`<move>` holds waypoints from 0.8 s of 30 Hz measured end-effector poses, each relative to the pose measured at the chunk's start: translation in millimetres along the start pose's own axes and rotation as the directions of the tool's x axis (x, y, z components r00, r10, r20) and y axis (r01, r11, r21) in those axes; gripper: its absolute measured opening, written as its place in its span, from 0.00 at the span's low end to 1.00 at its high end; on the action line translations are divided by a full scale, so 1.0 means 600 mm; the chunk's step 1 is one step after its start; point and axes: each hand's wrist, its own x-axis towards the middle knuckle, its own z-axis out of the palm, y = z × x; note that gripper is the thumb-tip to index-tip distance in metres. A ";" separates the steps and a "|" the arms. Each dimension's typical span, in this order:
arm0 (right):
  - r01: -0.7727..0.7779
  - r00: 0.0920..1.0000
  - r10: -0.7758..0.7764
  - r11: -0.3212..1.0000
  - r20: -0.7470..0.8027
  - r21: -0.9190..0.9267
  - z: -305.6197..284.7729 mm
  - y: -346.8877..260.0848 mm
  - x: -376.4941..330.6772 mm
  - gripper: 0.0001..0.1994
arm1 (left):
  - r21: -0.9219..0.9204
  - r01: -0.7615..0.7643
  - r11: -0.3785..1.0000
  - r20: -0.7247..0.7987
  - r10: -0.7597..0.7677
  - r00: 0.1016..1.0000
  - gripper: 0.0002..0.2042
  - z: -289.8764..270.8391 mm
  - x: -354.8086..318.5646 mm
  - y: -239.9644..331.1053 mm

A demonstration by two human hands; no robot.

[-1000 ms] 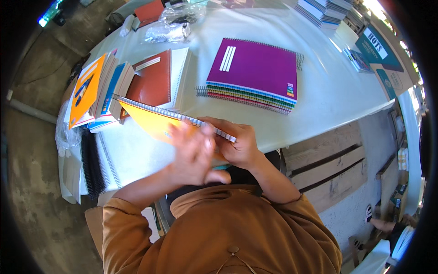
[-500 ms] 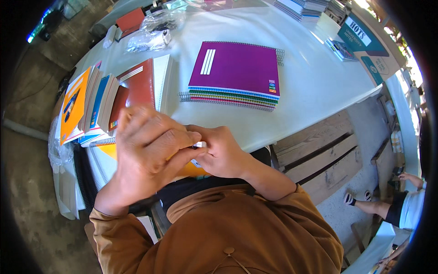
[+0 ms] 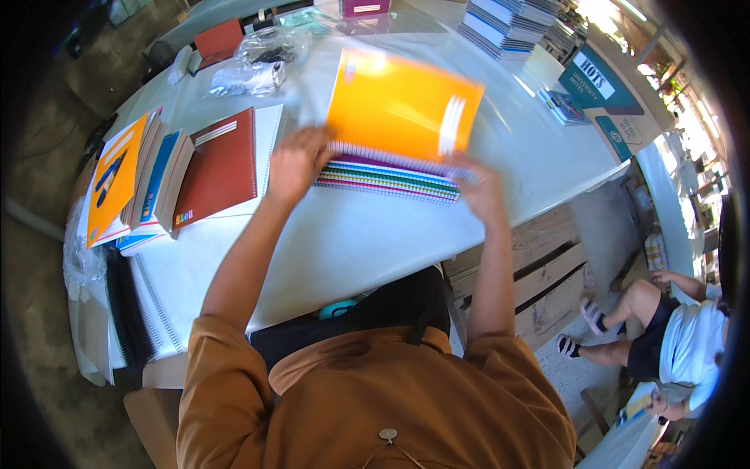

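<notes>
An orange spiral notebook [image 3: 402, 102] lies over a stack of spiral notebooks [image 3: 391, 178], its coil toward me. A purple cover shows just beneath it, with blue, green, yellow and pink edges lower down. My left hand [image 3: 301, 162] is closed on the orange notebook's near left corner. At the near right corner, my right hand [image 3: 478, 187] pinches the same notebook, slightly blurred. The small white item from earlier cannot be seen in either hand.
Left of the stack are a brown notebook [image 3: 220, 160] and a pile topped by an orange notebook [image 3: 117, 184] with pens. Clear plastic wrap [image 3: 258, 66] lies at the back. A cardboard box [image 3: 613, 90] and a tall notebook pile [image 3: 500, 27] stand at right. Another person [image 3: 687, 344] sits beyond the bench.
My hands have parted from the small white item near my chest and reached forward to the stack. An orange notebook now covers the purple one.
</notes>
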 end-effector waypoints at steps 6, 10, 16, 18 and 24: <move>-0.020 0.935 0.163 0.911 -0.316 0.411 0.077 -0.010 -0.021 0.24 | -0.294 0.287 0.912 -0.104 -0.329 0.939 0.19 0.048 -0.057 -0.003; -0.001 0.793 0.249 0.913 -0.556 0.407 0.115 -0.012 -0.011 0.24 | -0.581 0.522 0.624 -0.076 -0.680 0.729 0.14 0.086 -0.035 0.008; -0.123 0.767 0.368 0.888 -0.525 0.442 0.131 -0.017 -0.009 0.24 | -0.646 0.583 0.492 -0.016 -0.773 0.634 0.13 0.069 -0.033 -0.001; -0.090 0.768 0.239 0.959 -0.594 0.269 0.132 -0.005 -0.012 0.25 | -0.216 0.209 0.954 -0.414 -0.284 0.865 0.12 0.030 -0.020 0.011; 0.063 0.762 -0.006 0.996 -0.647 0.066 0.112 -0.012 -0.032 0.30 | -0.100 0.295 0.950 0.124 -0.282 0.951 0.24 -0.185 -0.040 -0.087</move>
